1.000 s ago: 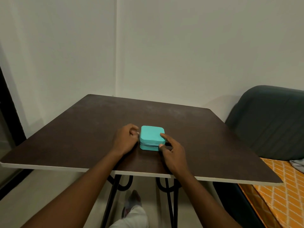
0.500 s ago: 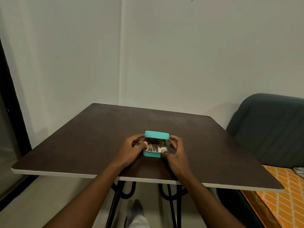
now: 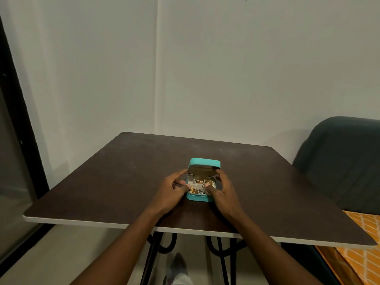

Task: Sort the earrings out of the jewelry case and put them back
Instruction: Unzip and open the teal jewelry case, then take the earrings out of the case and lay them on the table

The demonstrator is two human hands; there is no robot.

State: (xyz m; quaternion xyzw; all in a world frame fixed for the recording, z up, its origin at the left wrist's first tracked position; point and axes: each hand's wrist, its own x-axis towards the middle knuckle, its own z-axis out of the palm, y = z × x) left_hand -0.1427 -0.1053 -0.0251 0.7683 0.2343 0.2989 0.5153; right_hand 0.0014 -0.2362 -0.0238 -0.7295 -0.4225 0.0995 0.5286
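Note:
A small teal jewelry case (image 3: 198,197) sits near the middle of the dark brown table (image 3: 123,173). Its lid (image 3: 204,163) stands tilted up and back, showing a beige inside. White compartments hold several gold and silver earrings (image 3: 200,185). My left hand (image 3: 174,188) grips the case's left side, thumb on the front left rim and index finger at the lid's left edge. My right hand (image 3: 223,190) holds the right side, thumb on the front right rim and fingers at the lid's right edge.
The table stands in a corner of two pale walls. A dark cushioned chair back (image 3: 341,161) is at the right, with an orange patterned cloth (image 3: 362,262) below it. A dark door frame (image 3: 18,124) runs down the left. My foot (image 3: 177,264) shows under the table.
The case was shut a second ago; the lid has since been lifted and now stands further open. Both hands stayed at the case's sides, and the view has tilted upward.

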